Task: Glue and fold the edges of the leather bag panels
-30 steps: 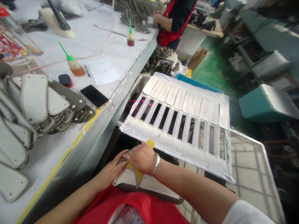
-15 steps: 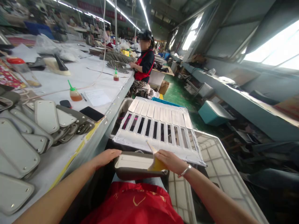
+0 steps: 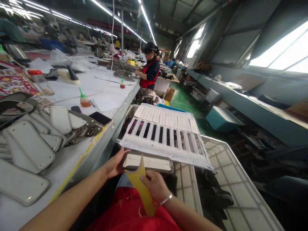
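Note:
My left hand (image 3: 116, 164) grips the left end of a dark grey, long box-like piece (image 3: 154, 164) with an off-white inner face, held above my lap. My right hand (image 3: 155, 186) is closed on a yellow curved strip (image 3: 141, 183), its thumb on the near face. The strip stands tilted, with a pointed tip upward and its lower end over my red apron (image 3: 120, 205). Part of the grey piece is hidden behind the strip. Just beyond lies a white slotted board (image 3: 149, 144) with a row of pale strips (image 3: 166, 118) along its far side.
Grey padded panels (image 3: 31, 144) are heaped on the white table (image 3: 72, 163) at left. A phone (image 3: 100, 118) and a green-tipped glue bottle (image 3: 84, 100) lie farther along. A white crate (image 3: 231, 166) stands at right. A person in a red apron (image 3: 150, 72) works beyond.
My right hand has drawn the yellow strip off the grey piece, toward me, and turned it upright. My left hand has shifted with the piece, and the view has swung slightly left.

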Motion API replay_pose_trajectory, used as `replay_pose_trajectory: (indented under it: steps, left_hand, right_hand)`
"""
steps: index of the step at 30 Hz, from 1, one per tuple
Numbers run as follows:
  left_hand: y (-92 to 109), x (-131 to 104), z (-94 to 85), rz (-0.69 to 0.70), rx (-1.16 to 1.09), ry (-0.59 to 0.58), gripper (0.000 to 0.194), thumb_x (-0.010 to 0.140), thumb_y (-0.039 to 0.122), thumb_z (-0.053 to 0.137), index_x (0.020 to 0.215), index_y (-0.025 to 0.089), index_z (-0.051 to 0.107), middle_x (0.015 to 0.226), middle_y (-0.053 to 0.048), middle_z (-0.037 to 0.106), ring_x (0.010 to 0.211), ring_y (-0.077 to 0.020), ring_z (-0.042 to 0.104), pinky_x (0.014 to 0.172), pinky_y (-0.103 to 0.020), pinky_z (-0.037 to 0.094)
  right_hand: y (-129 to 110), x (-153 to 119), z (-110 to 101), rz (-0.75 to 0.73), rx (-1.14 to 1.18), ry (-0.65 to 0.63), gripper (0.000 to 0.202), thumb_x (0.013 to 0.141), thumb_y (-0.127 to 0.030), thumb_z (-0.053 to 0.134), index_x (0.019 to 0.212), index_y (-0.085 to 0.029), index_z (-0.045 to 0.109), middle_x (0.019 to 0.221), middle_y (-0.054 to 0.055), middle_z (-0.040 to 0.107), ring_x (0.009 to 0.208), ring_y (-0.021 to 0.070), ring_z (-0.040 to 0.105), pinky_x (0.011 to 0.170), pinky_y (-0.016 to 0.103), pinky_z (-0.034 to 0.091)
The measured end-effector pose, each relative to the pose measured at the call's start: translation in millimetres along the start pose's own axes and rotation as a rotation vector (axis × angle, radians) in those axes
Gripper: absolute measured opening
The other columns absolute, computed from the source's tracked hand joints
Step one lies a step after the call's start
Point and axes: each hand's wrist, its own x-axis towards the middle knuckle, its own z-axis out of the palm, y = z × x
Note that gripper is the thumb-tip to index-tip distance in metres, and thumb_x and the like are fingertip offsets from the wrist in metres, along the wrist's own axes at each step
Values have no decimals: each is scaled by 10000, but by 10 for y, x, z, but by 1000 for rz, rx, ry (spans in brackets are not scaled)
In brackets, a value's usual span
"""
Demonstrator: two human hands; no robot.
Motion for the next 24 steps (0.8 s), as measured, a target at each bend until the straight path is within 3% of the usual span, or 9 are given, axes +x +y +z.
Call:
replay_pose_trajectory:
  steps: [3,7,12,15,21,24]
  left_hand:
    - [-15,-31,-20,35,-84,-53,642,805,683,350,1279,257,433,1022,-71,655,799,-219,644,579,-287,504]
    - [-23,-91,-72,50,-162,-116,710,802,699,322,1304,208,429,1031,-99,661,865,-244,639,695,-321,499]
    - [-53,-111,-143,35,-232,-137,777,782,723,327,1371,216,337,1060,-105,657,906,-259,633,779,-365,483]
    - [-84,-94,-161,62,-190,-96,787,779,729,322,1377,217,330,1056,-107,654,908,-253,634,792,-361,484]
    - [-133,-15,-154,91,-219,-79,698,820,681,320,1382,266,307,1070,-60,644,922,-232,623,781,-334,497]
    - [-127,68,-149,76,-183,8,660,830,653,353,1359,259,341,1059,-45,651,931,-221,614,784,-317,494]
  right_hand:
    - [16,62,204,64,52,-8,239,765,-336,568,636,-136,561,560,-28,508,512,79,423,456,190,305]
    - [-67,116,484,336,322,-99,205,777,-324,572,667,-153,549,423,-47,471,373,98,441,384,201,340]
    - [-138,194,771,476,543,-158,191,809,-324,553,725,-153,549,472,-19,536,384,117,514,398,215,426]
    - [-138,262,846,499,737,-217,160,814,-298,551,769,-145,561,550,9,590,397,111,534,421,218,449]
    - [-113,348,860,484,896,-281,203,774,-326,592,835,-132,593,671,67,648,430,115,560,464,245,475]
    - [-76,383,842,529,972,-304,275,743,-367,616,864,-121,594,649,58,635,414,115,550,459,252,473]
